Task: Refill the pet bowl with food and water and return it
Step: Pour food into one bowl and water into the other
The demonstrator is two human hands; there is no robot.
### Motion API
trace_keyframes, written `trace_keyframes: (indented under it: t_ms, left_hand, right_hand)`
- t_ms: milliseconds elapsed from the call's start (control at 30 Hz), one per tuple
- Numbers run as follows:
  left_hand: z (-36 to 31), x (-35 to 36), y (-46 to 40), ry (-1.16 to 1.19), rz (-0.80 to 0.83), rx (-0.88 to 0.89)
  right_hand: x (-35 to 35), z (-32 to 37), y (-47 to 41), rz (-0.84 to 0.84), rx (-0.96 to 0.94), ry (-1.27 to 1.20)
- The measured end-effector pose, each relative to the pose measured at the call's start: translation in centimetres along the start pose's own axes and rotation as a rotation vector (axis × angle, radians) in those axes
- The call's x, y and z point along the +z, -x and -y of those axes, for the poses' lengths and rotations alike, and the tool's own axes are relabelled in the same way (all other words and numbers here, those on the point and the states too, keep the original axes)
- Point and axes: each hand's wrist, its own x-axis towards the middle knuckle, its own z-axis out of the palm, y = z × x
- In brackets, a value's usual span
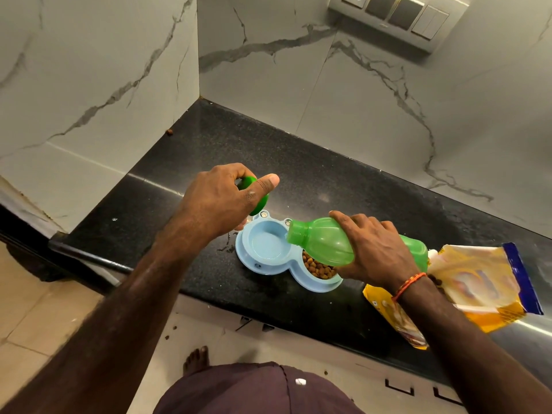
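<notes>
- Food step apparently done: brown kibble (pixel 319 268) filling the right compartment of the light-blue pet bowl (pixel 270 265), which sits on the black tabletop (pixel 298 180) near its front edge.
- Water step in hand: green bottle (pixel 334 242) tipped nearly flat, open mouth just over the inner rim of the left compartment; right hand (pixel 378 251) wrapped closed around the bottle's middle.
- Left hand (pixel 222 198) raised beside and behind the bowl, thumb and fingers pinched shut on the green cap (pixel 259 201).
- Left compartment looking shallowly wet at most, a faint sheen along its floor; judged early in the pour, nowhere near full.
- Still left, by this reckoning: finishing the water, recapping the bottle, carrying the bowl back to its place.
- Opened yellow food bag (pixel 484 282) lying just right of the bowl, touching or nearly touching the bottle's base.
- Hard to make out: any stream of water at the bottle mouth, the water level inside the tinted bottle, and much of the kibble compartment, covered by bottle and right hand.
- Small wet smears on the tabletop just left of the bowl; source not clear.
</notes>
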Motion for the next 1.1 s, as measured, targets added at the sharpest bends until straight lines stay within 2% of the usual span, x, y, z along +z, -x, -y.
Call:
trace_keyframes:
  t_ms: [1100]
  left_hand:
    - [0.2,0.5,0.4,0.043,0.024,-0.031]
  right_hand:
    - [-1.3,-0.9,0.7,0.008,0.039,0.062]
